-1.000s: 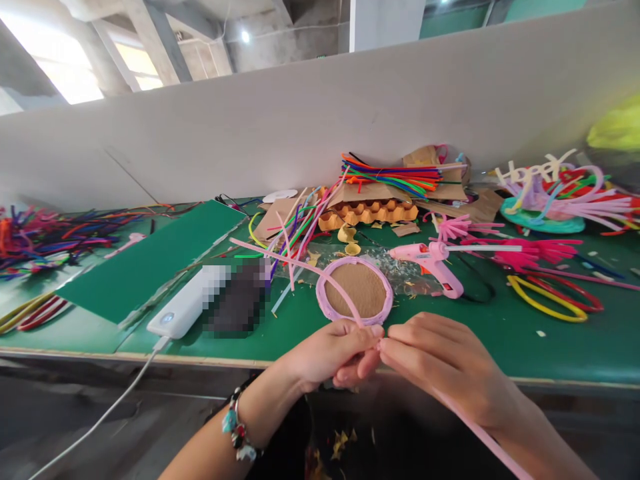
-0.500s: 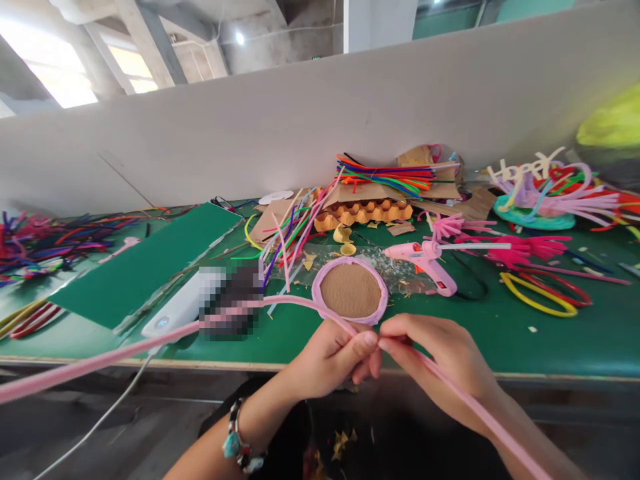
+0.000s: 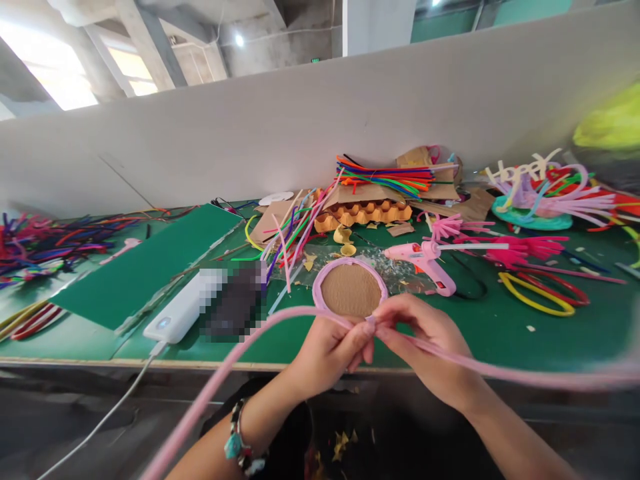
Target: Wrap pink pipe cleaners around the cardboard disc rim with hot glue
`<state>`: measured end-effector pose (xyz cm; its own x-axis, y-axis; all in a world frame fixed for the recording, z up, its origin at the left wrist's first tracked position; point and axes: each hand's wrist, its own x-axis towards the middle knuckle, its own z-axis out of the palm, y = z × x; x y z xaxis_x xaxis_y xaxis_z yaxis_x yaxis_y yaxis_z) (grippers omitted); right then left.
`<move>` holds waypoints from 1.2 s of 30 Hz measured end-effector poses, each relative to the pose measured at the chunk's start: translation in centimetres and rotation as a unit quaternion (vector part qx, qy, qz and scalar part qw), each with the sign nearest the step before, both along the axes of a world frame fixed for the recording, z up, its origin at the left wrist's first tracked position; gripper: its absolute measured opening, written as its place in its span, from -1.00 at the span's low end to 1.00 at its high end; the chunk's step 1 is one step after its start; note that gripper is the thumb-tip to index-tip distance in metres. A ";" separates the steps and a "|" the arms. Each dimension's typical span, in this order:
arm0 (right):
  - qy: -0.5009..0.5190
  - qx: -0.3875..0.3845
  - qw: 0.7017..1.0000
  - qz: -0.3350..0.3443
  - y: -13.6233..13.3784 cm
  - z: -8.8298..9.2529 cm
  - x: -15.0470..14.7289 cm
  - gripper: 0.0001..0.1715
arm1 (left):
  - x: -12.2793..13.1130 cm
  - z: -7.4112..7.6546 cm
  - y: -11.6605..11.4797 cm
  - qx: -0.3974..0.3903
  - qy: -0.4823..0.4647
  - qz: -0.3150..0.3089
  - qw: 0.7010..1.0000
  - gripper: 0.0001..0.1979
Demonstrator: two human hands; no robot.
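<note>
My left hand (image 3: 334, 348) pinches a long pink pipe cleaner (image 3: 227, 367) between thumb and curled fingers. Close against it, my right hand (image 3: 431, 350) grips the same pink strand with thumb and forefinger, and the fingertips of both hands nearly meet. One length bends down to the lower left; the other runs off to the right edge, blurred. What lies right between the fingertips is too small to make out. Just beyond my hands lies a round brown cardboard disc (image 3: 351, 288) rimmed with pink pipe cleaner. A pink glue gun (image 3: 425, 261) rests behind my right hand.
A white power bank (image 3: 183, 310) with a cable lies left, beside a pixelated dark object (image 3: 235, 300). Farther back are an egg carton (image 3: 367, 213), bundled coloured pipe cleaners (image 3: 387, 177) and a "Happy" decoration (image 3: 537, 200). The green table's front edge (image 3: 125, 362) runs below.
The pink strand's left length now arches down toward the lower left, and its right length has swung outward to the right. Both hands stay together, shifted slightly.
</note>
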<state>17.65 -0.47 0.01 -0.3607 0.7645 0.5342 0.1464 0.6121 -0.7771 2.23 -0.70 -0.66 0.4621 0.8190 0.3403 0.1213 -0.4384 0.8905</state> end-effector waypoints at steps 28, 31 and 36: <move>0.008 0.022 0.997 -0.068 -0.2 -0.8 -0.8 -0.83 | 1.2 -0.5 0.0 -0.133 -0.043 -0.013 0.990 -0.46; 0.123 -0.171 0.977 -0.020 -0.4 -1.1 -1.7 -0.82 | 1.1 -0.5 -0.1 -0.015 0.011 0.042 0.999 -0.49; 0.092 -0.004 0.988 -0.127 -0.3 -1.2 -1.5 -0.90 | 0.6 -0.1 -0.2 -0.095 -0.016 0.020 0.995 -0.45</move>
<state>16.11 -0.79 -1.20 -0.0543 0.8223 0.5665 0.1500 0.5676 -0.8095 2.85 -0.85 -0.77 0.4186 0.8878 0.1914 0.1058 -0.2570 0.9606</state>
